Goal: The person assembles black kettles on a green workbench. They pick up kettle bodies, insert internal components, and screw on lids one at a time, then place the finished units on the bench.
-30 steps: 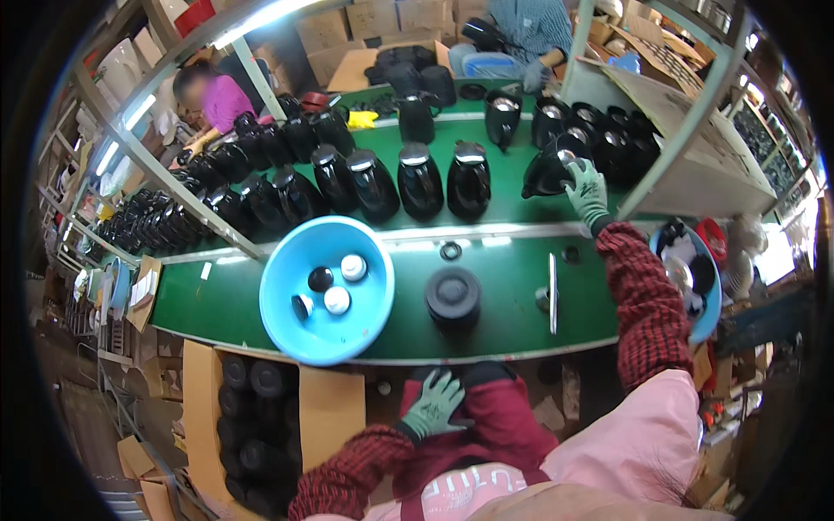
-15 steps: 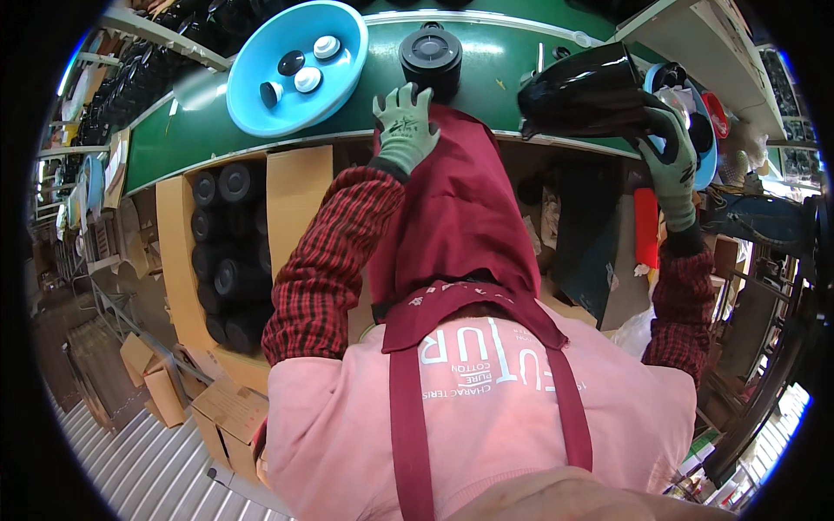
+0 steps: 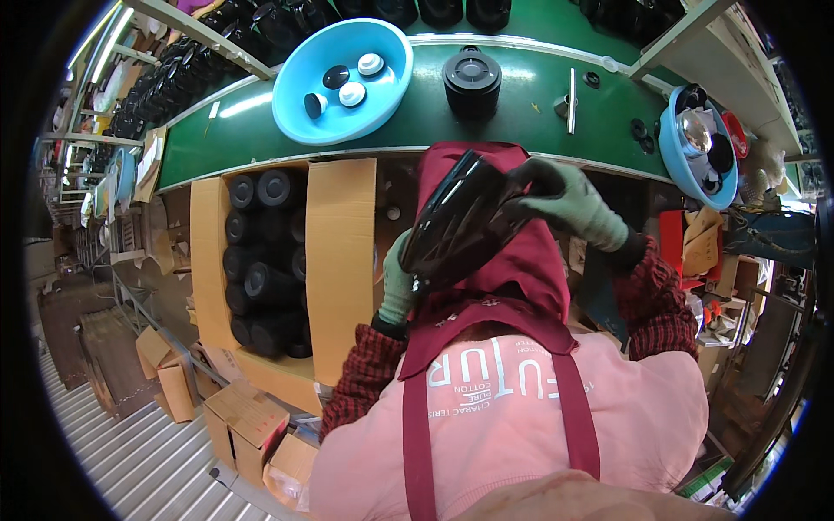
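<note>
A glossy black vessel point(image 3: 465, 221), like a jug or pot body, is tilted in front of my maroon apron. My right hand point(image 3: 569, 204), in a grey-green glove, grips its upper right end with the fingers around the edge. My left hand point(image 3: 397, 282), gloved alike, supports its lower left end; the fingers are partly hidden behind it. On the green bench point(image 3: 373, 156) beyond my hands stands a black lidded canister point(image 3: 472, 80). To its left, a light blue basin point(image 3: 291, 108) holds several black and white caps point(image 3: 352, 94).
Below the bench at left, an open cardboard box point(image 3: 341, 260) is packed with black cylinders point(image 3: 268, 282). A metal rod point(image 3: 572, 100) and small black rings point(image 3: 641, 135) lie on the bench. Another blue basin point(image 3: 686, 165) with parts stands at right. Black vessels point(image 3: 441, 10) line the back.
The black vessel has come from over the bench at right to in front of my chest. My left hand has left the canister's side and drawn back to the vessel. The view has shifted.
</note>
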Demonstrator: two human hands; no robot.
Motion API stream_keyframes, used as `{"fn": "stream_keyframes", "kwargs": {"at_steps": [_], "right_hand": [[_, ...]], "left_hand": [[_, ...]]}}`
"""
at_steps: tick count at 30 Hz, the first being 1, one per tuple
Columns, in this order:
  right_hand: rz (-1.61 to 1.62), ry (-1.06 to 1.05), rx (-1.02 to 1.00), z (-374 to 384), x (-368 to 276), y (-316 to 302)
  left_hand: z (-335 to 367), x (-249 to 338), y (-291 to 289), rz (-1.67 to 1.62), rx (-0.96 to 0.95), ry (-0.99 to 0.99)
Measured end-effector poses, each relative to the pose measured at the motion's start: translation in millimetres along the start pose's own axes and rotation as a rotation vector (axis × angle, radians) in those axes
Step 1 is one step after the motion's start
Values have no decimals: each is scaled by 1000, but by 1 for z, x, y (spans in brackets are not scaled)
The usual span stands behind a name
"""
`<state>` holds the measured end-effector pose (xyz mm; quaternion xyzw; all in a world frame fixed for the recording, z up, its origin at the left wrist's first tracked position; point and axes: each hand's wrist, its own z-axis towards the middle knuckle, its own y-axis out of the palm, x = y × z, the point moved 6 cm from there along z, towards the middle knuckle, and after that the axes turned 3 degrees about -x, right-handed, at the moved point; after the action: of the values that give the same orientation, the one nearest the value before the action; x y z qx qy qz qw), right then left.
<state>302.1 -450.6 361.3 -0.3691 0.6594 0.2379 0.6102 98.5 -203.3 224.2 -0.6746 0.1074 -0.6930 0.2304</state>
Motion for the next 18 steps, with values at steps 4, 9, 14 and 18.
{"fn": "stream_keyframes", "kwargs": {"at_steps": [4,9,14,18], "right_hand": [[157,118,11,16,12,37],[-215,-124,-122,70,16,72],[-942,-52,592,228,66,-40],[-1340,377,332,296,133,-66]], "left_hand": [[-21,-60,-11,-678,95,-247],[-14,-86,-5,-452,-67,-204],[5,-89,-10,-531,-11,-207],[-8,-85,-29,-551,68,-235]]}}
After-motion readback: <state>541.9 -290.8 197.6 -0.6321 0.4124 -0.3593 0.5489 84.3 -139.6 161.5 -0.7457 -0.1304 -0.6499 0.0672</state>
